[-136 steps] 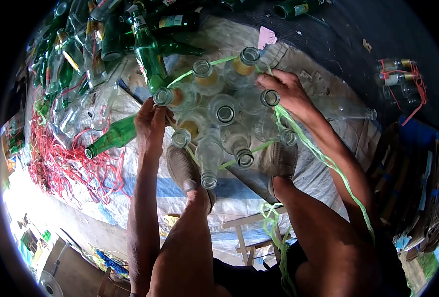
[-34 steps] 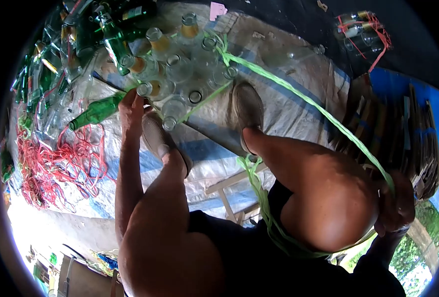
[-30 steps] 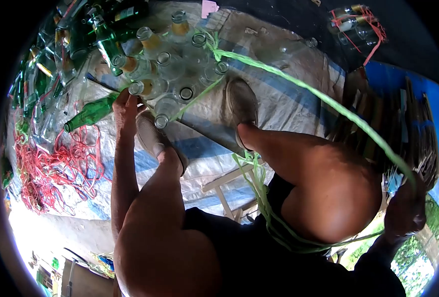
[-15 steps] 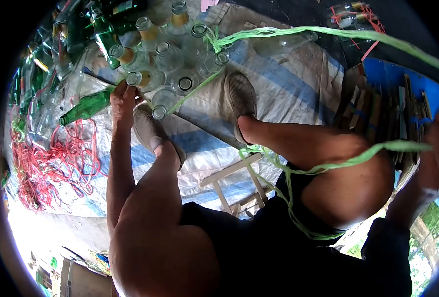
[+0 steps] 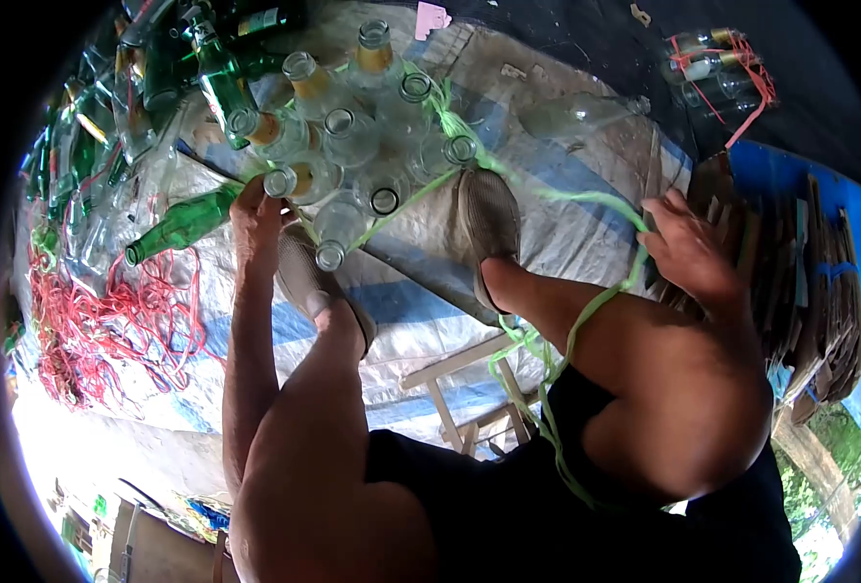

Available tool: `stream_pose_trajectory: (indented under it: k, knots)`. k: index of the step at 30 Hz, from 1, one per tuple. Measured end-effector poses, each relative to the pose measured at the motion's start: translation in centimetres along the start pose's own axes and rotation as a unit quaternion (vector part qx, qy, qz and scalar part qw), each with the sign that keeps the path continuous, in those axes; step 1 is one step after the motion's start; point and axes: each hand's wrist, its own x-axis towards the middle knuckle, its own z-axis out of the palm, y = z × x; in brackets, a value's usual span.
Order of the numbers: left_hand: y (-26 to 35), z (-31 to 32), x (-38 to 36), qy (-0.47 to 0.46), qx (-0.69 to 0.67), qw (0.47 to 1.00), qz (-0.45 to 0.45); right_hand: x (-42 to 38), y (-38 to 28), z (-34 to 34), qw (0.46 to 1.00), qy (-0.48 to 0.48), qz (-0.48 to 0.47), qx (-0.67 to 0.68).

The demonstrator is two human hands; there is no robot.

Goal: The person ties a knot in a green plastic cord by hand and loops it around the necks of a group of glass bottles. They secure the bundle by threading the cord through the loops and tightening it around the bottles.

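Clear glass bottles [image 5: 350, 146] stand upright in a tight cluster, some with yellowish labels on their necks. Light green plastic twine [image 5: 596, 197] runs around the cluster, is gathered at its right side and stretches to my right hand [image 5: 695, 251]. That hand is closed on the twine, above my bent knee; the tail drops past the knee. At the cluster's near left side, my left hand [image 5: 256, 223] has its fingers curled at the neck of an outer clear bottle [image 5: 281, 182]; its fingertips are partly hidden. A green bottle [image 5: 183, 222] lies beside my left wrist.
Many green bottles [image 5: 222, 83] lie heaped at left, above tangled red twine [image 5: 124, 321]. A loose clear bottle [image 5: 581, 115] lies beyond my feet. A red-tied bottle bundle [image 5: 717, 73], stacked cardboard [image 5: 814, 291] and a small wooden stool [image 5: 460, 364] are around me.
My right hand has come in from the far right edge toward the bottles, still holding the twine, which now sags lower. My left hand stays at the cluster. The view has shifted slightly.
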Motion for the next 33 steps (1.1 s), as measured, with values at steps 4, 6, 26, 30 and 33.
stream_pose_trajectory:
  k: [4, 6, 26, 30, 33]
  knots:
    - [-0.6, -0.1, -0.2, 0.007, 0.027, 0.999, 0.03, 4.0, -1.3, 4.7, 0.992, 0.015, -0.119, 0.024]
    - [0.3, 0.3, -1.0, 0.015, 0.037, 0.999, 0.021, 6.7, -2.3, 7.6, 0.985, -0.017, -0.119, 0.123]
    - [2.3, 1.4, -8.8, -0.097, -0.071, 0.982, -0.144, 15.1, -4.6, 14.8, 0.922, -0.13, 0.121, 0.344]
    - [2.7, 1.2, -8.9, -0.146, -0.075, 0.973, -0.165, 15.6, -4.1, 15.7, 0.923, -0.135, 0.11, 0.344]
    - [3.1, 2.1, -9.0, -0.122, -0.071, 0.971, -0.195, 15.5, -4.6, 15.7, 0.933, -0.12, 0.104, 0.323]
